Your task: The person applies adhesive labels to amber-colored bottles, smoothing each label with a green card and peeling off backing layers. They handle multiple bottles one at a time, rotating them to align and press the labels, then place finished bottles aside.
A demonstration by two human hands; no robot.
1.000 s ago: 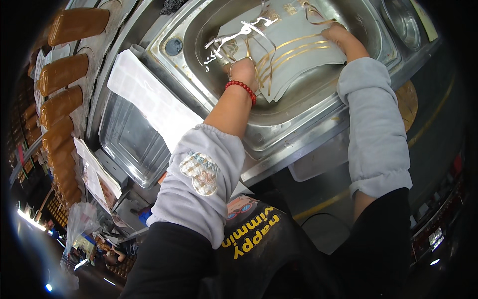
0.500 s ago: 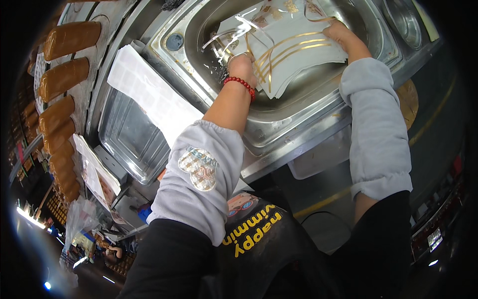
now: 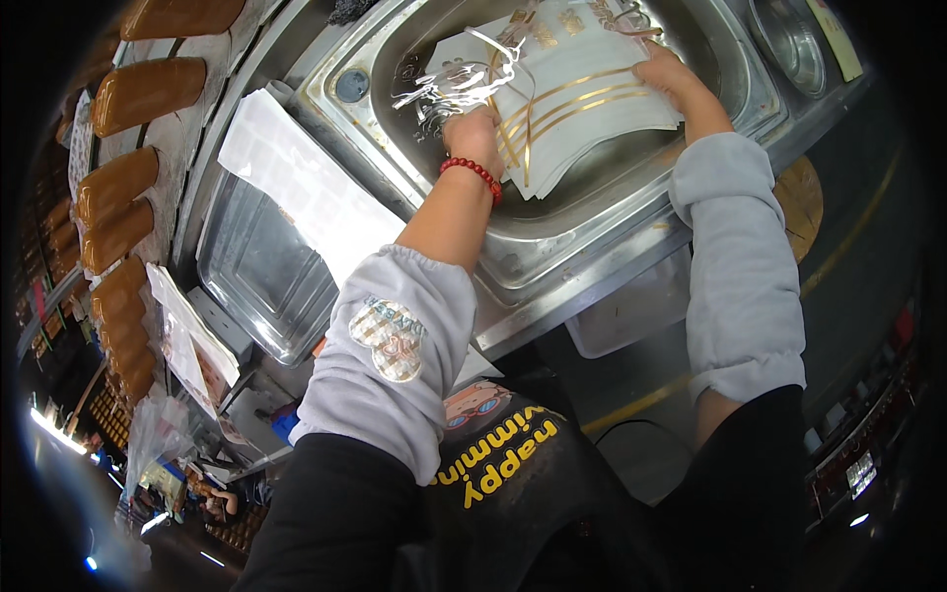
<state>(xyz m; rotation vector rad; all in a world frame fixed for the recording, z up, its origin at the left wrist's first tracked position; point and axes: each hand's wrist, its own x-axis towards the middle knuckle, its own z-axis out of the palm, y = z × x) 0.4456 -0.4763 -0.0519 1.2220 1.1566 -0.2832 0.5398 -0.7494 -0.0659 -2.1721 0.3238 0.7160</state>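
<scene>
A stack of white sheets (image 3: pixel 592 143) printed with curved gold bands and gold patterns lies in water in the metal sink (image 3: pixel 552 252). My left hand (image 3: pixel 473 130), with a red bead bracelet (image 3: pixel 472 170) at the wrist, is curled at the stack's left edge; its fingertips are mostly hidden. Loose gold strips (image 3: pixel 530 138) lie across the sheets beside it. Bright glare covers the water just beyond that hand. On the far right, my right hand (image 3: pixel 669 79) grips the stack's edge near the ends of the bands.
Left of the sink, a long white sheet (image 3: pixel 296 178) lies over a clear plastic lid or tray (image 3: pixel 261 266). Brown rounded blocks (image 3: pixel 148 94) line the far left. A round metal bowl (image 3: pixel 792 44) stands at the right, and a translucent bin (image 3: pixel 631 316) sits below the sink edge.
The whole view has shifted slightly. Both hands stay at the sheets' edges, and the loose gold strips have shifted a little. The glare on the water by my left hand has changed shape.
</scene>
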